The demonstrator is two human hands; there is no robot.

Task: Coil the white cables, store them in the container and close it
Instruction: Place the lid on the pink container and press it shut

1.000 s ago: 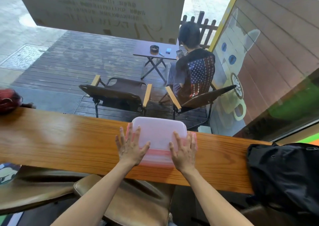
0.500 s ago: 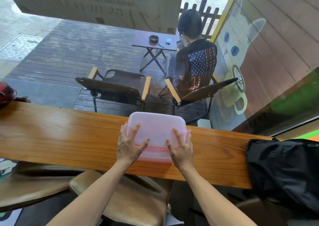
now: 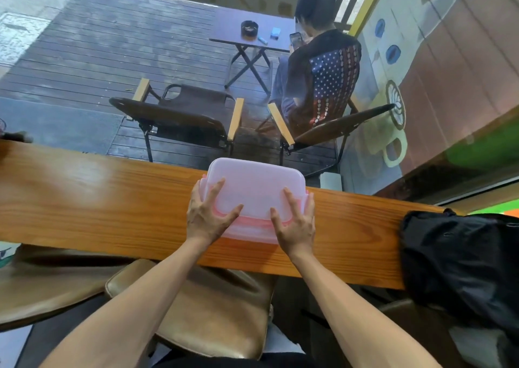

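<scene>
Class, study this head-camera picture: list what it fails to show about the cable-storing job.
- White cables: not visible; the frosted lid hides the container's inside.
- Side latches: covered by the left hand and right hand, so clipped or not is unclear.
- Black bag: cut off by the right edge.

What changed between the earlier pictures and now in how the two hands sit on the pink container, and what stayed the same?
Little changed. The left hand and right hand slid outward, fingers now wrapping the lid's near corners instead of lying flat on top. Nothing was let go. The container stayed on the wooden counter, the black bag to its right.
</scene>
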